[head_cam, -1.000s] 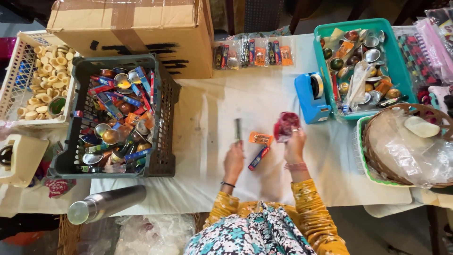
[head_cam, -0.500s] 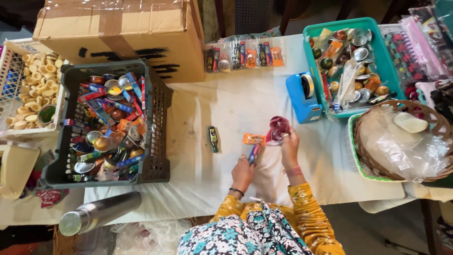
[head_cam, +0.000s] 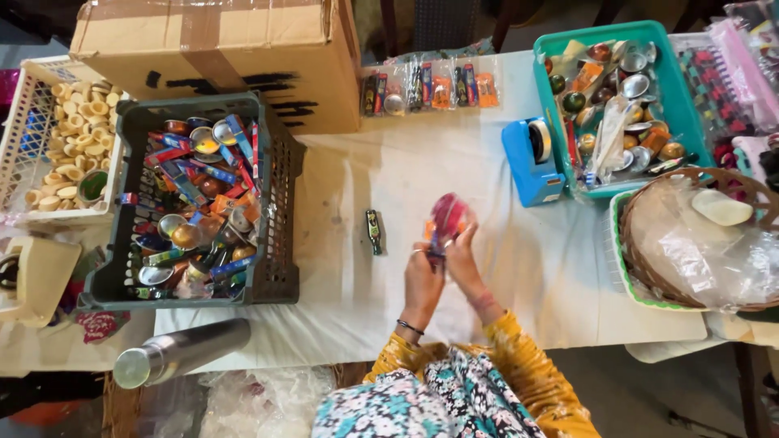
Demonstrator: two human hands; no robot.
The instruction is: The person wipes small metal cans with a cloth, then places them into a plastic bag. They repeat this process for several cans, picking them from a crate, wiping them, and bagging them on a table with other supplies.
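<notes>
While both my hands meet over the tabletop [head_cam: 519, 276], my right hand [head_cam: 466, 264] pinches a small red packet [head_cam: 449, 215] by its lower edge and my left hand [head_cam: 422, 276] steadies it. It looks light and crinkly — probably slippery film — so I'd hold the edges, not squeeze the middle.

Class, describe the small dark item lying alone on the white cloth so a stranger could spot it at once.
Start at the dark grey plastic crate full of colourful items. Just to its right, on the white tablecloth, lies a small dark oblong packet, left of the hands. Unlike everything else, it sits in no container.
</notes>
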